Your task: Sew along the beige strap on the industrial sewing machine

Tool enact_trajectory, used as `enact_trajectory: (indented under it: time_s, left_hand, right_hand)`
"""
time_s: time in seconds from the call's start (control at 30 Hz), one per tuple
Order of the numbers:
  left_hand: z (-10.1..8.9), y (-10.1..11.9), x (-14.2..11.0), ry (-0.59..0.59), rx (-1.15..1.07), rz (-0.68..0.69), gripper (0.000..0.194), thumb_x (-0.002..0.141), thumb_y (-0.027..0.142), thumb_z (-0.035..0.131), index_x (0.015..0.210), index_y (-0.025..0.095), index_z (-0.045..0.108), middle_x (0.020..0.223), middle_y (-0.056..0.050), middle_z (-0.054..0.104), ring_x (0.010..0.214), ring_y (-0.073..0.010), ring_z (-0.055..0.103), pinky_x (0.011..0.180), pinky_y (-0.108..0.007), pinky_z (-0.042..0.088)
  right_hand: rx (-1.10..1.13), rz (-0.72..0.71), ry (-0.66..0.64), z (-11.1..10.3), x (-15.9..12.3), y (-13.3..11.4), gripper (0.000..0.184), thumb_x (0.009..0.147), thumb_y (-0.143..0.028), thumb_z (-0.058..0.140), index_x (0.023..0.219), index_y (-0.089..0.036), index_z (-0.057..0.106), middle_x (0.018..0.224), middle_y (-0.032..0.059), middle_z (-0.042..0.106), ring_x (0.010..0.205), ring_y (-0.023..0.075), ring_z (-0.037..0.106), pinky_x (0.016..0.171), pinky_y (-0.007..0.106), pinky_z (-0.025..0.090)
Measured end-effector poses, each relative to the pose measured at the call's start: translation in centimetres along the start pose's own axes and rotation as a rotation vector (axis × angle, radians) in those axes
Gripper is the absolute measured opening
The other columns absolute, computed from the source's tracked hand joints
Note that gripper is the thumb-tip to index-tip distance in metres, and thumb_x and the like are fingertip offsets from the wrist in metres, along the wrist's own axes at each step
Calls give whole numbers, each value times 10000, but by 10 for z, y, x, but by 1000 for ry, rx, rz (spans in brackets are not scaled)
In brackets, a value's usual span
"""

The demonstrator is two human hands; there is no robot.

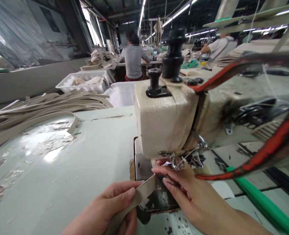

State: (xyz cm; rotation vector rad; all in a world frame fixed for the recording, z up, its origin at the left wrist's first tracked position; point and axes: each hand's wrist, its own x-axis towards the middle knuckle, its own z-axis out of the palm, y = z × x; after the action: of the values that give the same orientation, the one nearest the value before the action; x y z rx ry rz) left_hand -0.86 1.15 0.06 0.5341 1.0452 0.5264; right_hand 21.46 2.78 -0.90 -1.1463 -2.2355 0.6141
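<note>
A beige fabric strap (146, 189) runs from my left hand up to the needle area of an industrial sewing machine (165, 120). My left hand (117, 204) is closed on the strap, the thumb lying on top of it. Under the machine head, my right hand (186, 189) has its index fingertip against the strap where it bends upward. Its thumb points at the same spot, a little below the index finger. The other fingers are partly hidden behind the needle parts. Beneath the strap lies the worn metal needle plate (143, 168).
A heap of beige straps (49, 102) lies along the table's left side, one looping onto the pale, chipped tabletop (98, 150). A red-edged belt guard (264, 153) and a green bar (262, 199) are at right. Beyond stand white crates (105, 80) and seated people (134, 62).
</note>
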Motion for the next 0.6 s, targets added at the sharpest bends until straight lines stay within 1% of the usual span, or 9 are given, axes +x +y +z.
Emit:
enact_trajectory:
  time_s: [0.07,0.13,0.17,0.23,0.3,0.37,0.4,0.5,0.6]
  left_hand:
    - [-2,9,2,-87,103,28,286,898,337,517,1009,120,666,513,-40,647,318,-43,449,336,-128,291]
    - [0,13,2,-68,196,68,261,840,375,604,883,123,660,588,-39,665,382,-59,535,368,-132,348]
    - [2,14,3,-31,228,74,298,805,423,639,858,130,650,556,-19,646,363,-54,515,349,-130,322]
    - [3,12,6,2,252,97,392,752,517,667,842,136,649,398,57,511,279,-30,367,299,-139,205]
    - [2,9,11,-45,242,156,449,717,544,694,846,114,679,340,111,366,269,-9,201,293,-172,109]
    - [0,8,15,-90,242,223,438,693,489,746,870,91,707,381,106,367,304,-1,165,304,-190,83]
    - [-2,8,16,-104,229,218,429,693,457,759,909,89,714,398,103,372,310,-1,167,304,-188,85]
    - [-7,12,18,-205,125,124,367,787,365,692,1040,100,712,344,118,310,277,-7,141,286,-168,87]
    - [-11,17,18,-310,-15,75,336,819,293,653,1104,124,703,301,118,298,240,-14,150,267,-159,120]
  right_hand:
    - [24,13,23,3,3,3,333,906,-190,403,1177,-220,594,1249,67,648,1151,193,609,971,431,499]
    - [36,26,36,6,4,5,316,906,-194,408,1154,-224,601,1203,57,674,1122,179,628,961,408,509]
    - [40,35,46,7,4,5,309,904,-190,407,1142,-223,602,1179,54,685,1098,170,641,950,387,519]
    - [35,47,60,9,4,5,308,900,-185,400,1127,-224,605,1147,57,696,1074,171,653,936,385,530]
    - [13,45,58,10,3,5,322,886,-190,411,1140,-227,604,1169,76,684,1117,211,630,943,448,518]
    - [-15,39,50,11,1,5,364,867,-180,420,1187,-232,586,1211,90,664,1146,245,610,938,495,509]
    - [-31,36,54,11,0,4,382,864,-175,422,1209,-237,573,1224,90,658,1140,249,613,930,492,513]
    - [-69,62,111,8,-4,1,370,898,-188,416,1230,-284,546,1202,45,675,1072,218,653,878,407,552]
    - [-56,129,228,-1,-6,-6,308,932,-281,423,1205,-293,563,1049,25,733,979,210,695,805,325,583]
